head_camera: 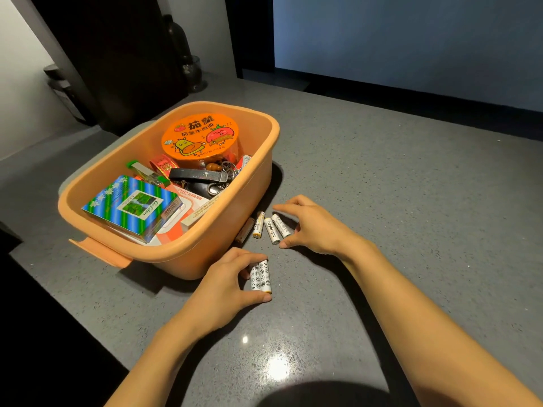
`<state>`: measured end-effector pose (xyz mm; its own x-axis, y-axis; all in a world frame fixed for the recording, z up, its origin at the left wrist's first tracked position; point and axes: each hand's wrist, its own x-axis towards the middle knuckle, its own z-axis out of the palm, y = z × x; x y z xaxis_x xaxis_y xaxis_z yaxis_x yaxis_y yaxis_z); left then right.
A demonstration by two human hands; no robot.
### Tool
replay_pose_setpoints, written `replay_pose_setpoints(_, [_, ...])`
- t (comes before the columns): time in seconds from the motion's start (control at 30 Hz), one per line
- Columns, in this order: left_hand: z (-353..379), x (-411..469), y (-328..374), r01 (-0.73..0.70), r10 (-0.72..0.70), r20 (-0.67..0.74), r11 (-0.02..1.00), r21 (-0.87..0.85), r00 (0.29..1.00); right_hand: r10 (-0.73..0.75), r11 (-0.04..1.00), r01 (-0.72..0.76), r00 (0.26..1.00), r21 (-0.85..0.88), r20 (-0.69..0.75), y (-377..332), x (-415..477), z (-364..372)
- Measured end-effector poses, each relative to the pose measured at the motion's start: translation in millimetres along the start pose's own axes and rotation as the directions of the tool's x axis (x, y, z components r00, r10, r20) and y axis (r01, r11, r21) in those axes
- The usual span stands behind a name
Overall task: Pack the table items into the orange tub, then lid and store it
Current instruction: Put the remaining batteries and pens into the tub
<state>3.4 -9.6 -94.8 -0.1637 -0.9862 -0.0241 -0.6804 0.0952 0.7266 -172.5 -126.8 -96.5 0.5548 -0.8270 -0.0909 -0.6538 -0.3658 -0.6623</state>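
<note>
The orange tub [223, 227] stands open on the grey table, holding an orange noodle cup [199, 136], a striped blue-green box [132, 207], keys with a black strap [202, 174] and other small items. My left hand [226, 286] pinches two white batteries [261, 276] between thumb and fingers on the tabletop. My right hand [314, 224] curls over a loose group of white batteries [271, 229] beside the tub's wall; thumb and index bracket the nearest one [281, 226]. Another battery [245, 229] lies in the tub's shadow.
The grey speckled table [411, 201] extends to the right and front. A dark bottle and a glass [191, 71] stand behind the tub near a dark wall panel. The table's left edge drops into shadow. No lid is clearly visible.
</note>
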Motion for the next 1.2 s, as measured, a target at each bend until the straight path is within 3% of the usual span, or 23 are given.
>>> replay_pose_setpoints(0.2, [-1,-1,1,0.012,-0.012,0.016,1.0,-0.001,1.0,-0.041,0.999,0.041,0.999,-0.027,0.008,-11,10,11])
replay_pose_setpoints(0.4, [-7,5,5,-0.025,0.026,0.056,1.0,-0.018,0.998,0.042,0.999,-0.043,0.994,-0.005,-0.098,-11,7,13])
replay_pose_setpoints(0.7, [-59,11,63,-0.33,0.334,0.074,0.942,-0.06,0.94,0.112,0.99,-0.135,0.927,-0.042,-0.358,-46,-16,-58])
replay_pose_setpoints(0.93, [-139,26,68,-0.41,0.415,-0.021,0.904,0.119,0.91,0.031,0.989,-0.091,0.895,-0.113,-0.445,-103,-20,-89])
replay_pose_setpoints(1.07, [-174,40,43,-0.345,0.356,0.001,0.904,0.253,0.934,0.017,0.99,-0.08,0.888,-0.118,-0.46,-127,-7,-85])
replay_pose_setpoints(1.2, [-184,64,19,-0.345,0.337,0.078,0.894,0.287,0.938,0.089,0.976,-0.17,0.881,-0.136,-0.465,-136,19,-72])
